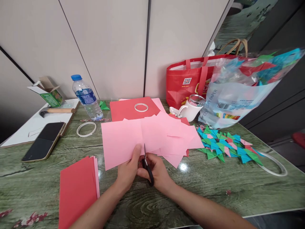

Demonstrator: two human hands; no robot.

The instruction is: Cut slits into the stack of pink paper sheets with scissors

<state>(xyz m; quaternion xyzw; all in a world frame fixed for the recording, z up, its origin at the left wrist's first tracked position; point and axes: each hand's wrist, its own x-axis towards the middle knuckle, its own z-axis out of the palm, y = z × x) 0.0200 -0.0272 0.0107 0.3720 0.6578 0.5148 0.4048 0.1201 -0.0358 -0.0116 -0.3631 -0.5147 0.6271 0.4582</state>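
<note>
My left hand [128,171] pinches the lower edge of a pink sheet of paper [121,140], thumb on top. A crease runs down the sheet's middle. My right hand [157,171] is closed round the black handles of a pair of scissors [149,173]. The blade points away from me and lies over the sheet at the crease, just right of my left thumb. Behind and to the right, more pink sheets [177,140] lie in a loose, overlapping pile. A stack of red and pink paper [77,187] rests left of my left forearm.
Around the table [207,187] are a phone [44,141], a hammer [57,110], a water bottle [87,98], tape rolls [86,129], red sheets [126,109], a white mug [192,108], folded paper pieces [226,144], a plastic bag [234,98] and a red tote bag [177,84].
</note>
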